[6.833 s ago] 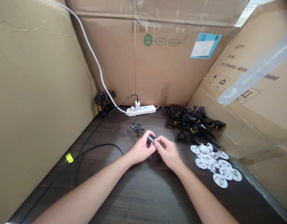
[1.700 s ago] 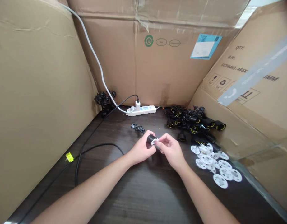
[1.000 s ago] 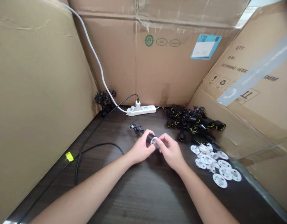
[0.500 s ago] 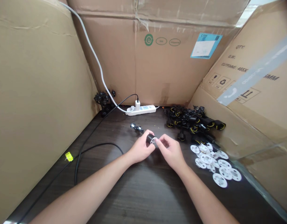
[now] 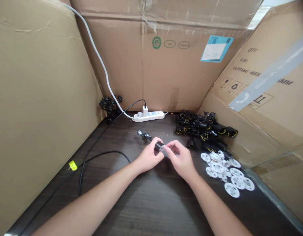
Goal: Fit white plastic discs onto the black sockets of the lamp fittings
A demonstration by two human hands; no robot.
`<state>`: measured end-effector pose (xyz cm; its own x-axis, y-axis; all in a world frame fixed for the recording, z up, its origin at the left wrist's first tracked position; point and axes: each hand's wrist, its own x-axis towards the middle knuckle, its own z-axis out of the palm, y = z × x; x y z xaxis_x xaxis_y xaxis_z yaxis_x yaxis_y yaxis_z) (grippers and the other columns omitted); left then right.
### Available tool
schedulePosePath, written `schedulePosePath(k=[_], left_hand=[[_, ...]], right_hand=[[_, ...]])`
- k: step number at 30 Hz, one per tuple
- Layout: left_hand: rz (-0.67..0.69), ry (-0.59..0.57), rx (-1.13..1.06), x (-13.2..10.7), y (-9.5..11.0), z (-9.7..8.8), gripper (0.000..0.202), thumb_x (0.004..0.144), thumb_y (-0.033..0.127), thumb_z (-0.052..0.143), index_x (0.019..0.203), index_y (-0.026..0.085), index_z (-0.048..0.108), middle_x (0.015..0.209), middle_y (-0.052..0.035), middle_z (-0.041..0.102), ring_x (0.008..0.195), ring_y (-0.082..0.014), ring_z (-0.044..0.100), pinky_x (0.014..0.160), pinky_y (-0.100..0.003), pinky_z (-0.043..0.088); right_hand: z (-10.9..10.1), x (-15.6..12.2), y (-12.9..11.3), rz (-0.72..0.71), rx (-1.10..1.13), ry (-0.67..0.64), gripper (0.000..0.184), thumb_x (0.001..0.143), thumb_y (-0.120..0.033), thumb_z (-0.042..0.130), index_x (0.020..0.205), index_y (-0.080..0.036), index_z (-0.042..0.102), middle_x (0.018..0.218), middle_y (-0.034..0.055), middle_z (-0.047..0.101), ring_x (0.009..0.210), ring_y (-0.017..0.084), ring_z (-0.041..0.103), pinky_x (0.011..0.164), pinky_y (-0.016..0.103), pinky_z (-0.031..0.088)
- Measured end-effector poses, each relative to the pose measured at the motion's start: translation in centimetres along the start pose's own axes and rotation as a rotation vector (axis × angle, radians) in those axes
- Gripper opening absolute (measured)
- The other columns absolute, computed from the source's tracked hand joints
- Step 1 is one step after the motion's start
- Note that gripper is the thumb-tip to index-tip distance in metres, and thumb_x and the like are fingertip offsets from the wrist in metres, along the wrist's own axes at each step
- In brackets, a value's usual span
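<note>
My left hand (image 5: 152, 154) is closed round the black cylindrical base (image 5: 158, 146) of a small lamp post lying on its side. The lamp post's lantern-like heads (image 5: 143, 134) point away to the upper left. At the base's near open end sits a white disc (image 5: 162, 148), partly covered by fingers. My right hand (image 5: 179, 157) has its thumb and bent fingers closed at that disc's edge. A greyish patch shows beneath the right fingers, too blurred to name.
Right of my hands lie a pile of black lamp posts with yellow wires (image 5: 203, 126) and several loose white discs (image 5: 217, 167). A white power strip (image 5: 151, 116) stands behind. A black cable (image 5: 97, 152) with a yellow tag (image 5: 73, 165) runs left. Cardboard walls (image 5: 161, 75) enclose the table.
My right fingers have shifted slightly at the disc, and a greyish patch now shows beneath them. My left hand and the lamp post stay almost where they were.
</note>
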<state>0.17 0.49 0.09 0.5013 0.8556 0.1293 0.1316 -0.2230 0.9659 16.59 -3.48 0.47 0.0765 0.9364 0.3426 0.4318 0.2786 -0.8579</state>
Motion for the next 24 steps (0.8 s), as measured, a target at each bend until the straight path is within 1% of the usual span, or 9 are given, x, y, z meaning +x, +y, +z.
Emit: schedulePosePath(k=[5,11,15,18,20,24], left_hand=[[-0.016,-0.004,-0.036,-0.01,0.13,0.04,0.026,0.080,0.020,0.061,0.102,0.021,0.047,0.079,0.0061,0.047,0.065,-0.0095,0.042,0.061,-0.022,0.035],[-0.011,0.020,-0.026,0.20,-0.34,0.03,0.020,0.082,0.021,0.059,0.098,0.021,0.048,0.080,0.0051,0.048,0.070,-0.0116,0.042,0.065,-0.023,0.037],[-0.009,0.024,-0.032,0.14,-0.31,0.03,0.019,0.082,0.022,0.058,0.097,0.021,0.048,0.079,0.0053,0.047,0.069,-0.0117,0.042,0.065,-0.023,0.037],[-0.001,0.028,-0.041,0.05,-0.14,0.05,0.019,0.084,0.024,0.059,0.098,0.022,0.047,0.079,0.0056,0.047,0.068,-0.0110,0.042,0.063,-0.023,0.036],[0.007,0.023,-0.045,0.01,-0.07,0.05,0.020,0.085,0.026,0.060,0.100,0.022,0.047,0.080,0.0056,0.048,0.068,-0.0106,0.043,0.063,-0.022,0.036],[0.011,-0.001,-0.022,-0.04,-0.18,0.03,0.022,0.086,0.025,0.061,0.102,0.022,0.047,0.081,0.0056,0.048,0.068,-0.0103,0.044,0.063,-0.022,0.036]], right_hand=[[0.31,-0.04,0.68,0.075,0.086,-0.049,0.031,0.095,-0.050,0.064,0.085,-0.021,0.060,0.076,0.0016,0.063,0.061,0.016,0.058,0.055,0.026,0.049],[0.45,-0.07,0.84,0.068,0.071,-0.059,0.036,0.094,-0.055,0.063,0.083,-0.021,0.060,0.074,0.0012,0.062,0.059,0.015,0.057,0.054,0.026,0.050],[0.50,-0.04,0.67,0.077,0.081,-0.056,0.038,0.093,-0.058,0.063,0.084,-0.021,0.060,0.076,0.0019,0.063,0.059,0.016,0.058,0.053,0.026,0.049],[0.56,0.02,0.49,0.094,0.145,-0.068,0.037,0.091,-0.057,0.065,0.085,-0.021,0.058,0.076,0.0011,0.063,0.056,0.015,0.058,0.052,0.026,0.048],[0.59,0.03,0.32,0.103,0.170,-0.072,0.034,0.089,-0.053,0.067,0.085,-0.022,0.057,0.072,-0.0005,0.061,0.054,0.015,0.058,0.051,0.026,0.047],[0.63,-0.05,-0.09,0.088,0.130,-0.035,0.026,0.086,-0.043,0.070,0.083,-0.022,0.056,0.064,-0.0027,0.058,0.053,0.014,0.055,0.051,0.026,0.044]])
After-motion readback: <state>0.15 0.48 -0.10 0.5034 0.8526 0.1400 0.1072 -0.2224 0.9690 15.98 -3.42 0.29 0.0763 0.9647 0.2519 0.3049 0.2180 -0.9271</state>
